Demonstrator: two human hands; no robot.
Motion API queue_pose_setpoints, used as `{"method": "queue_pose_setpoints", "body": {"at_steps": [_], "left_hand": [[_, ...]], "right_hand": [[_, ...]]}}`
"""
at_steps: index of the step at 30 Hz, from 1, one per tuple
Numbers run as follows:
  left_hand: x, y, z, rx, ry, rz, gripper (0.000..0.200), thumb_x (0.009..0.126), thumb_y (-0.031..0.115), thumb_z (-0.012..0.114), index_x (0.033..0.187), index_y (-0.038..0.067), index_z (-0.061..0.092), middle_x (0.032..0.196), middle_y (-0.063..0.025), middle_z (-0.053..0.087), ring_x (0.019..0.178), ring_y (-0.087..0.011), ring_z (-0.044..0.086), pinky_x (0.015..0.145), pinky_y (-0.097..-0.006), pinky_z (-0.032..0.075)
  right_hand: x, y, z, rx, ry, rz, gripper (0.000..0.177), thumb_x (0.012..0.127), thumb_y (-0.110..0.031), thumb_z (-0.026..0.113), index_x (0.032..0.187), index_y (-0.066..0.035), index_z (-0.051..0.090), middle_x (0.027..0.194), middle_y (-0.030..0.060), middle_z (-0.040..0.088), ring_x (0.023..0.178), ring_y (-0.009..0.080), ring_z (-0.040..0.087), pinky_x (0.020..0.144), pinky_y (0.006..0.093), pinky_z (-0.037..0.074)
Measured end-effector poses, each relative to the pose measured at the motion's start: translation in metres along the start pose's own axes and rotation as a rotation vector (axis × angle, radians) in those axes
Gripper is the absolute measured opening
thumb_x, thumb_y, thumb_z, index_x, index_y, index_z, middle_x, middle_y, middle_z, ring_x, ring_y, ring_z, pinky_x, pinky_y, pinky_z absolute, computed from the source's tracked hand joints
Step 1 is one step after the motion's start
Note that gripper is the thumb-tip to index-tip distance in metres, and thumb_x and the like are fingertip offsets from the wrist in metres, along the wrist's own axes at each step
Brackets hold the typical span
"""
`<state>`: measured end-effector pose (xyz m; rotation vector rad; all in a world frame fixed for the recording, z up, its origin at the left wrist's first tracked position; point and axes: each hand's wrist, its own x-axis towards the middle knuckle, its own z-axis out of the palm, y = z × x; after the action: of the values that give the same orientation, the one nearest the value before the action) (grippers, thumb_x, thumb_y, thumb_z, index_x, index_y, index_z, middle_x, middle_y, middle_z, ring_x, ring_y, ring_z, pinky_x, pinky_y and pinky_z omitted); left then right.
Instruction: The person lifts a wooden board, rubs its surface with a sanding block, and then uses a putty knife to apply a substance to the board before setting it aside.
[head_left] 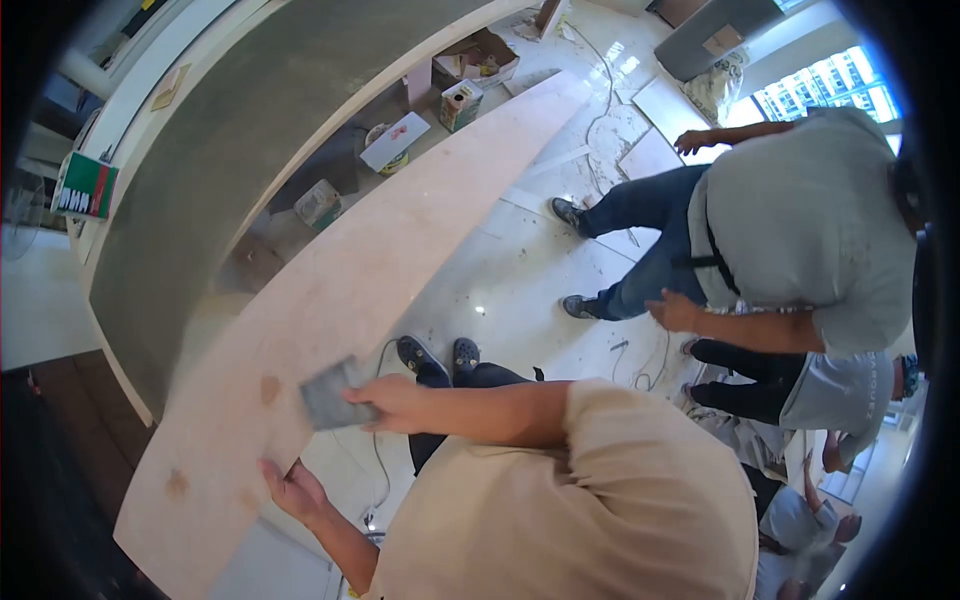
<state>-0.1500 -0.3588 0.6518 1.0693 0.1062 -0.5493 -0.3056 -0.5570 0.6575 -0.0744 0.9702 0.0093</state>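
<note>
At the near end of the stone slab (400,250), you are working a grey scraper (328,396) over its face.
Your left hand (293,490) is clasping the slab's lower edge, fingers curled; brownish patches (270,388) are showing beside it while the far stretch is lying bare, so most seems left. Your right hand (388,402), arm stretched across, is pinching the scraper flat on the stone.
</note>
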Motion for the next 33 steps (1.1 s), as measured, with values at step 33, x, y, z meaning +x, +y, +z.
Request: {"method": "queue_pose_setpoints", "body": {"at_steps": [33], "left_hand": [[-0.090,-0.035,0.161,1.045,0.775,0.378,0.077,0.076,0.003,0.062,0.142,0.000,0.021,0.141,-0.0223,0.031,0.124,-0.0341,0.039,0.095,-0.0502,0.044]], "right_hand": [[0.172,-0.565,-0.399,-1.477,0.972,-0.628,0.040,0.092,-0.035,0.041,0.089,-0.002,0.064,0.091,0.0228,0.064,0.078,0.0286,0.064,0.063,0.0435,0.049]]}}
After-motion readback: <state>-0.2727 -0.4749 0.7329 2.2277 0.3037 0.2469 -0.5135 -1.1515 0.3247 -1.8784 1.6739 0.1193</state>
